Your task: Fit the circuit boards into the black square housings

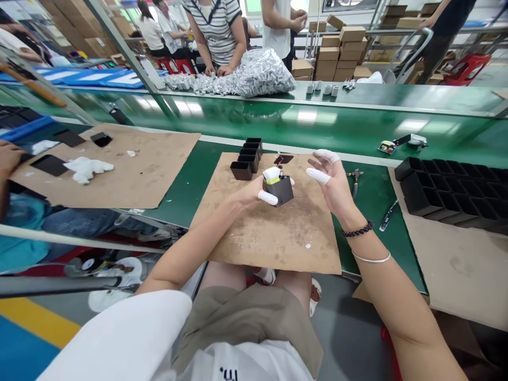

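My left hand [260, 193] is closed around a small black plastic case [281, 191], above a cardboard sheet [273, 238]. Out of the case's top stick a white and yellow part [272, 175] and some wiring. White finger covers are on fingers of both hands. To the right of the case, my right hand [332, 180] is raised with its fingers apart, holding nothing. A flat black piece with wires [283, 159] lies just beyond the case. Several open black cases [246, 159] stand in a row at the sheet's far left.
Pliers [356, 180] and a thin dark tool [388, 215] lie right of the sheet. Many black cases [456, 193] stand in rows at far right. An electronic assembly [400, 143] rests on the green conveyor [317, 127]. A co-worker's hand [10, 159] shows at left.
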{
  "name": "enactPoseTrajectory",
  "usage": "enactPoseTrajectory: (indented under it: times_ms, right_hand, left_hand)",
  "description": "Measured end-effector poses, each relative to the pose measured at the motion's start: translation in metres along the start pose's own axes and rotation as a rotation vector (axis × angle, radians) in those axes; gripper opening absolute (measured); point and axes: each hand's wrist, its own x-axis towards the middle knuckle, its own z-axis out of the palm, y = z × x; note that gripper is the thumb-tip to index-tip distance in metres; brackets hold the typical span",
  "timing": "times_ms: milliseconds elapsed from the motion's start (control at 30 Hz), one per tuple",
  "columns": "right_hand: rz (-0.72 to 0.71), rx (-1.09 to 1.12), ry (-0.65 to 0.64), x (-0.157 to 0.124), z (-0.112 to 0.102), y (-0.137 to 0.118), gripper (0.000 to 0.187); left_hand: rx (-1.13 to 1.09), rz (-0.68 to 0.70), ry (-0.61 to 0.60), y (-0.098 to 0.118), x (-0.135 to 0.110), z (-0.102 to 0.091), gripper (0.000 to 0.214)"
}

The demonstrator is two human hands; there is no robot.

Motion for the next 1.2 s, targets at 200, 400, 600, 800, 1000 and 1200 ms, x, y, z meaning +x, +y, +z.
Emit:
enactPoseTrajectory:
  times_ms: [200,400,600,800,1000,1200]
  right_hand:
    - [0.097,0.046,-0.172,-0.006,0.009,-0.010,0.041]
    - [0.107,-0.072,-0.220,-0.004,0.006,-0.004,0.038]
    - [-0.023,-0.252,-0.165,-0.002,0.001,0.002,0.029]
    - [-0.010,-0.348,0.021,-0.013,0.017,0.006,0.020]
    - [-0.142,-0.611,0.131,-0.031,0.036,0.005,0.012]
    - [0.072,-0.255,0.180,-0.020,0.029,0.005,0.024]
  left_hand:
    - [0.051,-0.052,-0.214,0.005,-0.003,0.002,0.075]
    - [0.150,-0.001,-0.136,-0.005,0.000,0.005,0.076]
    - [0.294,0.148,0.113,-0.018,0.001,0.013,0.077]
    - [0.749,0.257,0.416,-0.025,0.000,0.030,0.063]
    - [0.871,0.193,0.491,-0.028,-0.001,0.042,0.059]
    - [0.833,0.260,0.481,-0.030,-0.002,0.039,0.064]
